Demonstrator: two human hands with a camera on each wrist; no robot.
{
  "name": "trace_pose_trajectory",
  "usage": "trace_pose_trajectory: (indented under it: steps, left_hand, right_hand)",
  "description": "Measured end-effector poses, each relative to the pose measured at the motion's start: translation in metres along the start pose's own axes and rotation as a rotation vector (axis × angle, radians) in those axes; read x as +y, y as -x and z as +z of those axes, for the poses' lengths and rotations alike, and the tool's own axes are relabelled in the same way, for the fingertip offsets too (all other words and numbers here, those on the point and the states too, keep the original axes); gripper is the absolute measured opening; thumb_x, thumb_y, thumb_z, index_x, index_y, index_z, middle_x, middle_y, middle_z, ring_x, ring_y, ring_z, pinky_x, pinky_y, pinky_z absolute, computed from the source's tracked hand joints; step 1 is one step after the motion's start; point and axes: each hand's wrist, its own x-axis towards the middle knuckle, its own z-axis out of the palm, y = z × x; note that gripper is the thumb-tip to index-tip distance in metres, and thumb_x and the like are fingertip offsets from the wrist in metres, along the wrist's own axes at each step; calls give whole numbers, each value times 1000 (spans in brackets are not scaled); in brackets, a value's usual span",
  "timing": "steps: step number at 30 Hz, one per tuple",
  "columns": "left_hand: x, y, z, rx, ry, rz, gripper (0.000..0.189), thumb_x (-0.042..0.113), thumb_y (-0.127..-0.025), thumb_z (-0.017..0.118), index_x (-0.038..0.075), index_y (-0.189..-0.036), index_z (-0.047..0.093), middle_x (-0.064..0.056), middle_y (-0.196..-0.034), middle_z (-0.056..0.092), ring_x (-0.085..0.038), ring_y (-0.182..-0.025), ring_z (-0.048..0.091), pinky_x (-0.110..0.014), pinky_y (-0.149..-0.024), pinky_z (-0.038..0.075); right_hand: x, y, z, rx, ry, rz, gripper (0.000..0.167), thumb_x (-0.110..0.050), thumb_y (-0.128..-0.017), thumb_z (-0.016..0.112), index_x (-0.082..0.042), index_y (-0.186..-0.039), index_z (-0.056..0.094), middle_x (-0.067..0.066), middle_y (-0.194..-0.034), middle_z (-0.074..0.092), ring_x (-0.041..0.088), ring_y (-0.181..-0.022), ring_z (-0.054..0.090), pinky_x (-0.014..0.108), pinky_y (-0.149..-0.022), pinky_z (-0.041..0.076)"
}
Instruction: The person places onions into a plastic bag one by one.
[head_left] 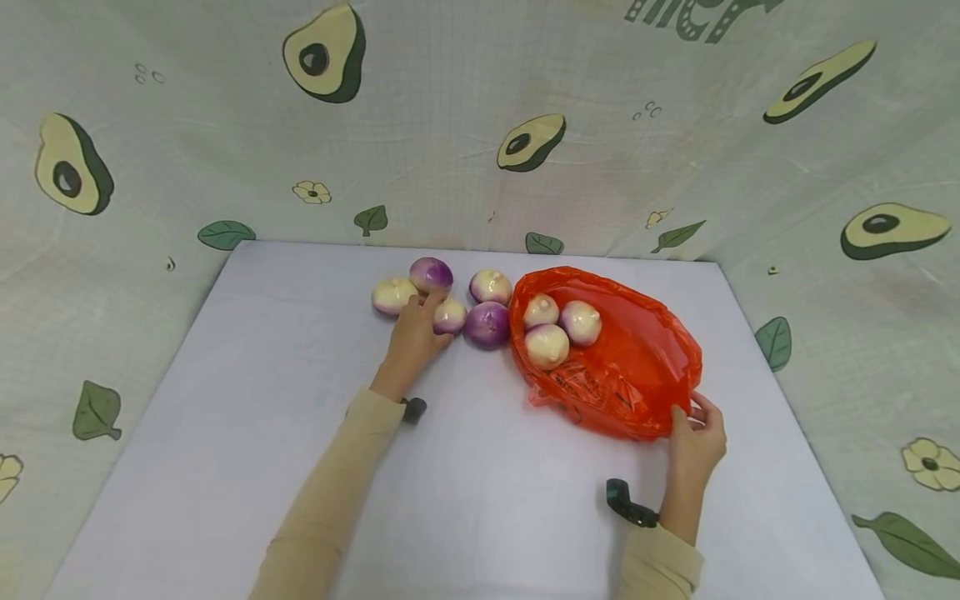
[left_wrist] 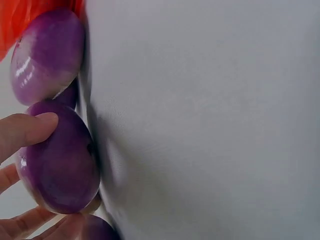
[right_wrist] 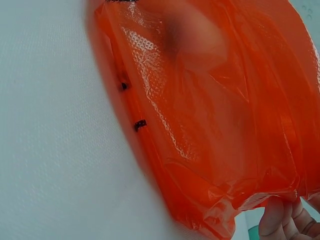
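Note:
My left hand (head_left: pixel 415 333) reaches in among several glossy purple-and-white turnips at the back of the table. Its thumb and fingers curl round one turnip (left_wrist: pixel 60 160), which shows its pale end in the head view. A whiter turnip (head_left: pixel 394 296) and a purple-topped turnip (head_left: pixel 431 273) lie by the fingertips. Between the held turnip and the bag lie a purple turnip (head_left: pixel 487 325) and a paler turnip (head_left: pixel 491 286). On the right, my right hand (head_left: pixel 697 429) pinches the near right rim of a red plastic bag (head_left: pixel 637 367). Three turnips (head_left: pixel 547 346) sit inside the bag's left part.
The white table (head_left: pixel 225 417) carries everything. A cloth printed with avocados (head_left: pixel 326 54) and leaves hangs behind it and along both sides. Dark wrist-worn cameras (head_left: pixel 630 502) stick out from the wrists just past the sleeves. The bag's mouth gapes upward.

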Motion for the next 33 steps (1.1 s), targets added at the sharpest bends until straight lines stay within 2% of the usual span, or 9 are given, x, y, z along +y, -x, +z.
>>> trace_pose_trajectory:
  steps: [7, 16, 19, 27, 33]
  left_hand:
    - [0, 14, -3, -10, 2, -7, 66, 20, -74, 77, 9, -131, 48, -23, -119, 51, -36, -111, 51, -47, -95, 44]
    - [-1, 34, -6, 28, 48, 44, 62, 21, -73, 78, 7, -126, 50, -22, -113, 55, -36, -104, 53, -48, -88, 45]
    - [-1, 40, -6, 18, 79, 26, 61, 25, -74, 78, 8, -126, 50, -20, -111, 55, -34, -100, 54, -47, -86, 46]
    - [4, 54, -7, -34, 220, -73, 63, 30, -74, 77, 14, -128, 47, -17, -112, 53, -32, -99, 54, -48, -86, 45]
    - [16, 62, -7, -40, 349, -56, 63, 29, -74, 78, 15, -128, 48, -14, -110, 54, -28, -99, 56, -42, -86, 48]
  right_hand:
    - [0, 0, 0, -6, 10, 16, 43, -29, -94, 48, -19, -136, 46, -8, -102, 44, 6, -88, 41, 3, -64, 40]
    - [0, -1, -1, -8, 11, 22, 43, -29, -94, 48, -19, -136, 45, -8, -102, 44, 6, -88, 41, 3, -63, 40]
    - [0, -1, -1, -6, 10, 19, 43, -29, -94, 48, -19, -136, 46, -9, -101, 44, 6, -88, 41, 3, -63, 40]
    - [0, -2, -1, -13, 10, 17, 43, -29, -94, 48, -19, -137, 45, -8, -101, 44, 6, -88, 41, 4, -64, 40]
    - [1, -3, 0, -17, 10, 21, 44, -30, -94, 48, -20, -137, 45, -9, -102, 44, 6, -88, 41, 4, -64, 41]
